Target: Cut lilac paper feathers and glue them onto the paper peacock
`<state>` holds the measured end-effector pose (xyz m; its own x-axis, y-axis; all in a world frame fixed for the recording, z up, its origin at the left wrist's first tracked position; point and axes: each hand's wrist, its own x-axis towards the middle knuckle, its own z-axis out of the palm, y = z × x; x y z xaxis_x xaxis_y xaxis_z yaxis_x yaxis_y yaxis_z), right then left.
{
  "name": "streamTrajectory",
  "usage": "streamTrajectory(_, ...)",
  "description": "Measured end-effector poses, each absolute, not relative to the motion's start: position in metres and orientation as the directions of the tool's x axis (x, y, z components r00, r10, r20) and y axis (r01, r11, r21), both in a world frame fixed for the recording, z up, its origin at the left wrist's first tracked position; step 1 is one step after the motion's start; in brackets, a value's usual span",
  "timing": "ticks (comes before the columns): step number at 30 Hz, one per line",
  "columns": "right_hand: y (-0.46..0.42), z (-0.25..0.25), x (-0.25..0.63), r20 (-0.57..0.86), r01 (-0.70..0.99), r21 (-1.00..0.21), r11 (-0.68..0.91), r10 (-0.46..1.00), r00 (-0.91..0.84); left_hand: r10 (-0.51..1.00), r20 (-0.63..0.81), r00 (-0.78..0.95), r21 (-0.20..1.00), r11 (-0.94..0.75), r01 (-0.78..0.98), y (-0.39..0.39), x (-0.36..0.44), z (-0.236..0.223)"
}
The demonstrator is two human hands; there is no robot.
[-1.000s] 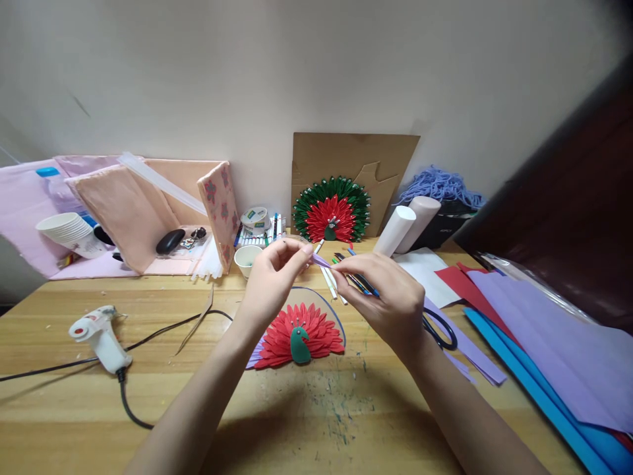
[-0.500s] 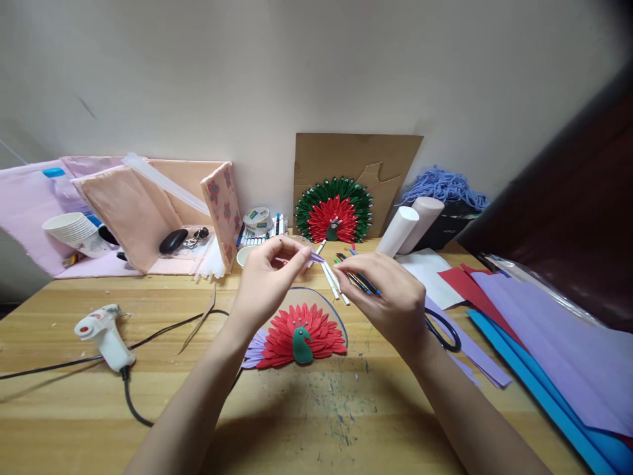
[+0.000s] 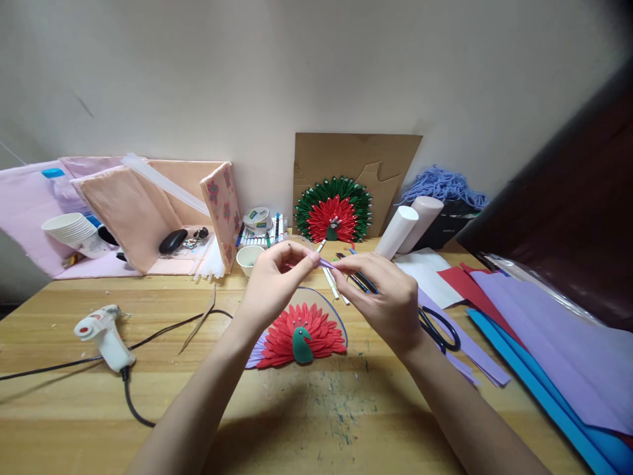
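Between my two hands is a small purple paper piece, narrow and partly covered by fingers. My left hand pinches one end of it, and my right hand has thumb and forefinger closed on the other end. Below them on the table lies a peacock craft with red petals, a green body and some purple petals at its left side, on a rounded backing with a blue edge. Black-handled scissors rest beside my right wrist, over purple strips.
At left lie a white glue gun with a black cord and metal tweezers. A finished green-and-red peacock leans on cardboard at the back. White rolls and purple, red and blue sheets are at right.
My right hand has moved slightly left to meet the left hand, and its fingers now grip the purple piece's free end. The left hand has shifted slightly right.
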<state>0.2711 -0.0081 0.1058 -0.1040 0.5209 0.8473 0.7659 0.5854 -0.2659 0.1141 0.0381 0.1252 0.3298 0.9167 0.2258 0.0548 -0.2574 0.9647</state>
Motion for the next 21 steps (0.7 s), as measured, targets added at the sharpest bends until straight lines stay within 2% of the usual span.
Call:
streamTrajectory(11, -0.008, 0.105, 0.273, 0.854, 0.771, -0.216, 0.599, 0.498, -0.148, 0.914, 0.272, 0.3, 0.938, -0.322, 0.129, 0.042, 0.112, 0.122)
streamTrajectory(21, -0.005, 0.101, 0.274, 0.84, 0.791, -0.17, 0.588, 0.505, -0.195, 0.862, 0.395, 0.317, 0.822, -0.486, 0.297, 0.045, 0.104, 0.123)
